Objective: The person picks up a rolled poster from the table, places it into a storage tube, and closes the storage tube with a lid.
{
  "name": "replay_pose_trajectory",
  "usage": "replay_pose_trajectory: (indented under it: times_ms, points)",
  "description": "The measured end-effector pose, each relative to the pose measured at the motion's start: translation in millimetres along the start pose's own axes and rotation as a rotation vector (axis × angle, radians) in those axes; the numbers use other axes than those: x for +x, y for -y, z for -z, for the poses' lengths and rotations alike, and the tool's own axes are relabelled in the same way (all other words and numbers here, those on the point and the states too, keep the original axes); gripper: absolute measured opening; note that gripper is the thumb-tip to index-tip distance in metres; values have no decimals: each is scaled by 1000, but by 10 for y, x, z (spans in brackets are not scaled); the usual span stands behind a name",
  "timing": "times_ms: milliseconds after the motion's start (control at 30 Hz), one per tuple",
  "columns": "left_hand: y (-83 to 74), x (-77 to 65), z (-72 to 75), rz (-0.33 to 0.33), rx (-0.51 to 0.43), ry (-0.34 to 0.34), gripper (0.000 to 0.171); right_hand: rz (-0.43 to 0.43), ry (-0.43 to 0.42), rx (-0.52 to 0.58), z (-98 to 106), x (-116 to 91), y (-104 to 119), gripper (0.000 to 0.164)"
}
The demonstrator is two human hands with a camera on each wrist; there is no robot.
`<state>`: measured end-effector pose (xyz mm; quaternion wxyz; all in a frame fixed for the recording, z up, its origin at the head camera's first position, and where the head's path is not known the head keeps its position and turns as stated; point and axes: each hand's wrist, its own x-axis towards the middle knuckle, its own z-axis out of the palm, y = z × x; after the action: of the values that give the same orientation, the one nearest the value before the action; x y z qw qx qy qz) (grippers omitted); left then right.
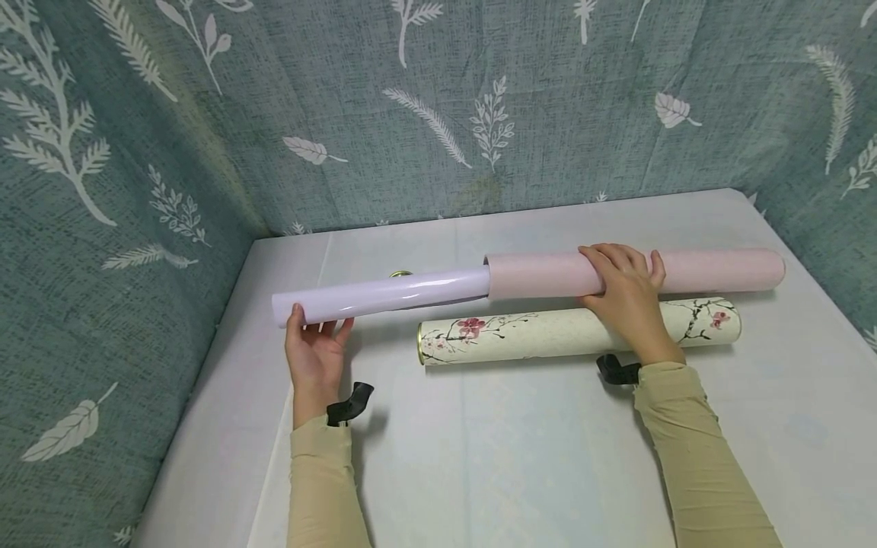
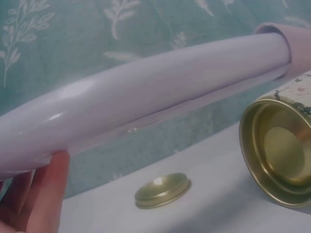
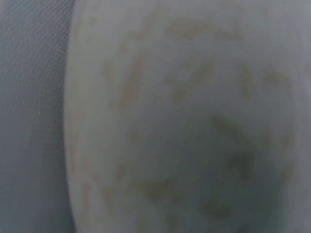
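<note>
A glossy, pale lilac rolled sheet (image 1: 390, 293) sticks out of the open left end of a pink tube (image 1: 541, 275). My left hand (image 1: 317, 354) holds the roll near its free end, thumb at the front and fingers beneath. In the left wrist view a long edge of the rolled sheet (image 2: 160, 82) shows along its underside. My right hand (image 1: 626, 297) grips the pink tube around its middle from above. A cream tube (image 1: 507, 339) with painted blossoms lies just in front, partly behind the right wrist. Its surface (image 3: 184, 121) fills the right wrist view, blurred.
A gold round lid (image 2: 163, 190) lies on the white table (image 1: 521, 441) behind the roll. The cream tube's left end has a gold cap (image 2: 282, 150). Green leaf-patterned cloth (image 1: 438, 114) hangs at the back and sides.
</note>
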<state>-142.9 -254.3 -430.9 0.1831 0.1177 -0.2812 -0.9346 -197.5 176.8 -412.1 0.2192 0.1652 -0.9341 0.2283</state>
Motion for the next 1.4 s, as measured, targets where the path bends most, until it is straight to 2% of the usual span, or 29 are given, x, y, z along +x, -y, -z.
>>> replay_pose_trajectory:
  times_ms: [300,933,1167,1400]
  points:
    - [26,5,-9,11,16,13,55,18,-18,-9,-13,0,-6,71]
    - [48,-11,-8,-19,125,28,60,15,-24,0,-28,-4,-20,71]
    - [56,0,-10,-54,122,0,57,10,-17,-7,-20,3,-17,71]
    - [67,-4,-19,-91,189,15,52,1,-4,-10,-12,3,-9,70]
